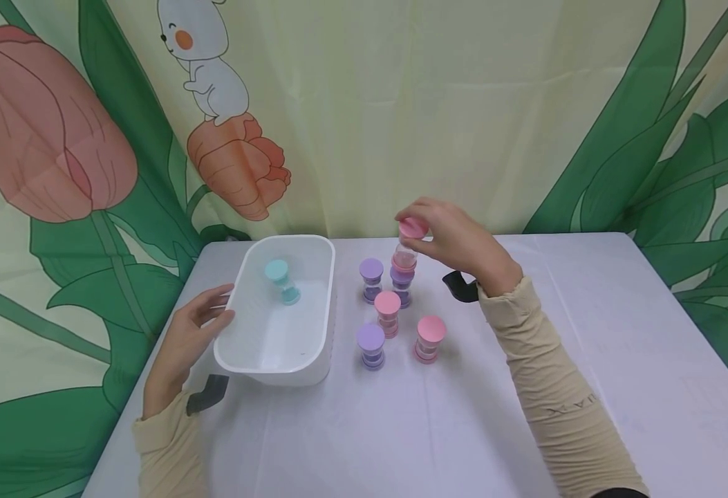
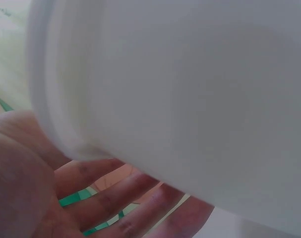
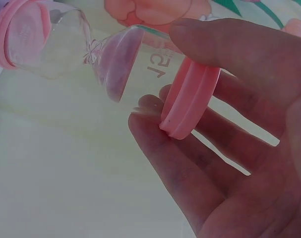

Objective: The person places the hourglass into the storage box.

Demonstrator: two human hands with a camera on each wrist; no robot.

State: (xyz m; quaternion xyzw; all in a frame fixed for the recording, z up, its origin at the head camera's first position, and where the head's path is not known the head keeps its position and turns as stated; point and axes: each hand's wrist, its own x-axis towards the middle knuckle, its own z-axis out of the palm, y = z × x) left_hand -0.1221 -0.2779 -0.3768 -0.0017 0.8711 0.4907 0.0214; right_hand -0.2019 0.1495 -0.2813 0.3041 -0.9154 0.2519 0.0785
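My right hand [image 1: 457, 238] pinches the top cap of a pink hourglass [image 3: 190, 99] between thumb and fingers. That hourglass is upright, its lower end at the top of a purple hourglass [image 1: 402, 287]; whether its weight rests there I cannot tell. Clear glass marked with a 15 and some pink sand show in the right wrist view. My left hand [image 1: 189, 342] touches the left side of a white tub [image 1: 323, 346], fingers extended along its outer wall [image 2: 140, 89]. Inside the tub is a teal hourglass [image 1: 283, 282].
Close by on the white-covered table [image 1: 525, 429] stand two purple hourglasses, one behind [image 1: 371, 277] and one in front [image 1: 372, 346]. Two pink hourglasses stand there too, one in the middle [image 1: 387, 315] and one at right [image 1: 428, 339]. A printed curtain [image 1: 432, 124] hangs behind.
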